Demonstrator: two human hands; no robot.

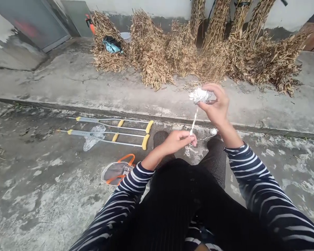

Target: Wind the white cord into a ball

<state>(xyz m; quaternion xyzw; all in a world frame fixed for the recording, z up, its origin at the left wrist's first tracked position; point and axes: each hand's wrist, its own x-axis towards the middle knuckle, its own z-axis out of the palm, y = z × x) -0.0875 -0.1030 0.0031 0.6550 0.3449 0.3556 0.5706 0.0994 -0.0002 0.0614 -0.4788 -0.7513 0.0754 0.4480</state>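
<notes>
My right hand (216, 104) is closed around a bundle of white twisted cord (199, 95), held up in front of me. From the bundle a white strand (194, 120) runs down to my left hand (179, 141), where thumb and fingers pinch it. Past my left hand a thinner length of the cord leads to the right, towards a small white ball (213, 131) on the ground near my right leg. What the inside of the bundle looks like is hidden by its wraps and my fingers.
Two crutches (115, 134) with yellow pads lie on the ground to the left, over a clear plastic bag (94, 139). A bag with orange handles (115, 172) sits nearer. Dried plant bundles (157, 52) line the wall on a raised concrete ledge (75, 82).
</notes>
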